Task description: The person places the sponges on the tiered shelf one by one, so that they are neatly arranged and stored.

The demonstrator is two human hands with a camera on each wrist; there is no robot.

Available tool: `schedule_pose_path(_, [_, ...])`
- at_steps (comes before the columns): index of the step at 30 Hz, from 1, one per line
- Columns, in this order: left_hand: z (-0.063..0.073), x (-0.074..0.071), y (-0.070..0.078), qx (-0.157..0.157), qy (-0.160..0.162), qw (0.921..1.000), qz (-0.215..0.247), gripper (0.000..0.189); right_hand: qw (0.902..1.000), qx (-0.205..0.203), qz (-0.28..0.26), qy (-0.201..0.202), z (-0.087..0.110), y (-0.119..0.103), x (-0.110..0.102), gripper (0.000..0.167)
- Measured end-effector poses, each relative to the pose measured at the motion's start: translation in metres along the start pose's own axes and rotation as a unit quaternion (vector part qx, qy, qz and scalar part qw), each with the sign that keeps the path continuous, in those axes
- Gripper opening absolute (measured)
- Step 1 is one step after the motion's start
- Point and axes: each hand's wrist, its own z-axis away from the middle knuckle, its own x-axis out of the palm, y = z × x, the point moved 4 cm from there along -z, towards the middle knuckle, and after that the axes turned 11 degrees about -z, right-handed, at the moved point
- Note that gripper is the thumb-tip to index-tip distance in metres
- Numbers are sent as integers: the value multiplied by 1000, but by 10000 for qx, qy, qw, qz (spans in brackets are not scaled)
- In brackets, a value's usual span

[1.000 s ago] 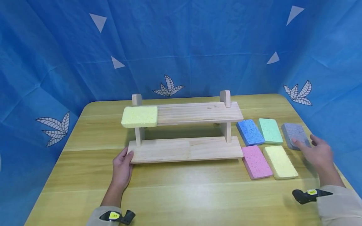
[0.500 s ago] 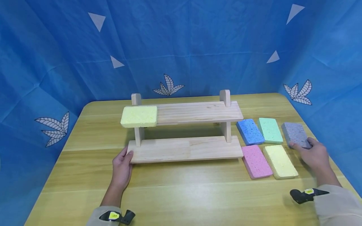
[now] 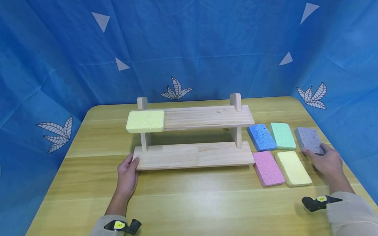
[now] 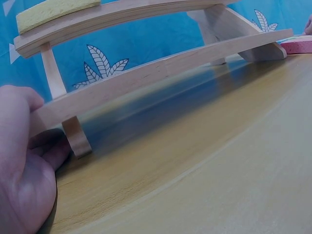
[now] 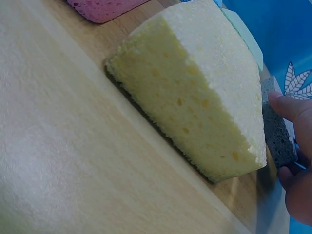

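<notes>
A two-tier wooden shelf [image 3: 195, 155] stands mid-table in the head view. My left hand [image 3: 127, 174] grips the left end of its lower board; in the left wrist view the thumb lies over the board and fingers are beneath. On the upper board's left end lies a pale yellow sponge [image 3: 145, 121]. At the right, my right hand [image 3: 328, 163] pinches the near end of a grey sponge [image 3: 308, 139] between thumb and fingers. In the right wrist view that grey sponge [image 5: 279, 131] is partly hidden behind a second yellow sponge [image 5: 185, 102].
Left of the grey sponge lie a blue sponge [image 3: 261, 137] and a mint green sponge [image 3: 282, 136]. Nearer me are a pink sponge [image 3: 268, 168] and the second yellow one. A blue curtain [image 3: 195, 49] hangs behind the wooden table [image 3: 200, 203].
My right hand has moved slightly left and closed its thumb and fingers on the near end of the grey sponge. The left hand and shelf have stayed put.
</notes>
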Motion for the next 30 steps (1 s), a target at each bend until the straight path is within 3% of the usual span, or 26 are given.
schedule_pose_path(6, [-1,-1,-1,28,63,10000,19,49,10000,-88,-10,10,1,1,-1,92])
schedule_pose_path(30, [1,1,2,79,10,10000,16,49,9992,249,-282,168,7,2,-11,93])
